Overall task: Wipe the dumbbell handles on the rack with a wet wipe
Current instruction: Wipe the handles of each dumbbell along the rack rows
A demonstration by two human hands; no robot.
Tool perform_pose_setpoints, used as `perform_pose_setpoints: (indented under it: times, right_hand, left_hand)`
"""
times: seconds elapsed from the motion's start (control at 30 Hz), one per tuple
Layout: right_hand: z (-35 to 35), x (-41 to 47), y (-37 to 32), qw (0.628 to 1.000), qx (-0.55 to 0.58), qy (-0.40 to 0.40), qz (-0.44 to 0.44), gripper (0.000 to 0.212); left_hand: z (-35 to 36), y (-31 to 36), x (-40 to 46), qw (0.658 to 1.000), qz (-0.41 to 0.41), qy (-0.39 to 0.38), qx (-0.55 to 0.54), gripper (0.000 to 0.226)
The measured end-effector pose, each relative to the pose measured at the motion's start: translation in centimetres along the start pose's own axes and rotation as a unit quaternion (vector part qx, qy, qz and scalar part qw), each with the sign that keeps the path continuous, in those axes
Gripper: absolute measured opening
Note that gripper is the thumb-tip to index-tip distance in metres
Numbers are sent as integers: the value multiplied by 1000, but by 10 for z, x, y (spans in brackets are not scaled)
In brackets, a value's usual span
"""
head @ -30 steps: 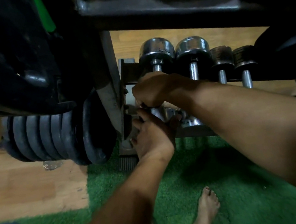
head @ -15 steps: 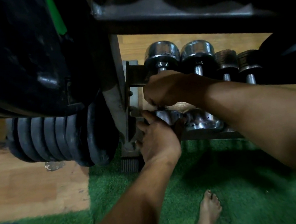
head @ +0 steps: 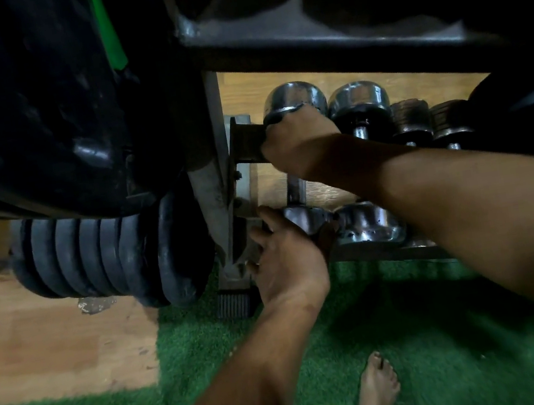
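Two bare hands reach into the lowest tier of a dark metal dumbbell rack (head: 320,33). The right hand (head: 298,144) is up at the far rail, fingers curled around the handle of the leftmost chrome dumbbell (head: 293,99), just under its far head; whether a wet wipe lies inside that grip cannot be told, since the fingers hide it. The left hand (head: 287,263) is lower, at the near rail, its fingers and thumb wrapped about the near head (head: 308,220) of the same dumbbell. Just beside it to the right sits a second chrome dumbbell (head: 356,100), then two smaller dull ones (head: 410,118), all resting across the two rails. Left of the rack's upright, a row of black rubber plates (head: 108,260) hangs above the wooden floor (head: 49,353). Green artificial turf (head: 400,338) covers the floor below the rack, and a bare foot (head: 378,390) stands on it near the bottom edge.
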State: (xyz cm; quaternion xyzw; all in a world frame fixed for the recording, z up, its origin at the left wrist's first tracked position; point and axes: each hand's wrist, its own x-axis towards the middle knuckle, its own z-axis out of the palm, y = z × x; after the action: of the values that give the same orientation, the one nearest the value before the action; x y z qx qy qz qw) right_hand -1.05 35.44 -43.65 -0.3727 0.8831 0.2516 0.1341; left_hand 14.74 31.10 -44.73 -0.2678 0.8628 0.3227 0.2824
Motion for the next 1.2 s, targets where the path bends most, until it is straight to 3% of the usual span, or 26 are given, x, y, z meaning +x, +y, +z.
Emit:
perform_pose_setpoints:
  times: [0.17,0.23,0.33,0.4,0.5,0.57,0.63,0.67,0.7,0.73,0.83,0.93,0.97,1.07,1.1,1.13,1.2]
  right_hand:
    - [2,-14,13,998,1,60,-12,32]
    - [11,-18,13,990,107,83,36,34]
    - [30,-23,14,945,271,119,140,27]
    - [43,-28,9,889,371,157,217,23]
    - [57,-30,-6,732,559,194,337,25]
    - [60,-26,-10,626,665,129,386,22]
    - [59,-22,-10,437,814,53,379,18]
    - [59,-22,-10,361,851,13,381,18]
    - [61,-23,-8,332,867,-33,370,18]
    - [63,-26,-6,341,872,-76,342,18]
    - [71,-37,2,418,853,-176,260,24]
    - [71,-41,10,481,820,-215,223,16]
    - [69,-43,12,518,799,-224,206,15]
    - [59,-52,22,711,657,-221,123,19]
    - [53,-57,24,746,623,-211,104,16]
    - [49,-63,28,747,628,-197,96,10]
    - [50,-75,38,706,683,-147,112,13]
  left_hand:
    - [-2,0,-2,1000,6,7,-6,109]
    - [-2,1,-3,1000,10,11,-2,108]
    - [-4,2,-5,1000,15,10,1,109]
    - [-4,3,-5,1000,12,10,3,110]
    - [-5,3,-5,1000,7,9,6,110]
    - [-3,2,-3,1000,9,11,7,110]
    - [-1,0,-1,1000,13,17,9,112]
    - [0,-1,-1,1000,15,18,11,113]
    - [0,-1,-1,1000,15,18,12,113]
    - [0,-1,-1,1000,17,19,13,114]
    - [-2,0,-2,1000,16,23,10,113]
    - [-1,0,-1,999,18,22,16,113]
    - [-1,0,-1,999,19,22,20,113]
    - [-1,-1,0,999,17,18,24,112]
    - [0,-1,0,1000,16,15,21,113]
    - [0,-1,1,1000,16,12,16,113]
    - [-1,-2,3,1000,18,8,1,114]
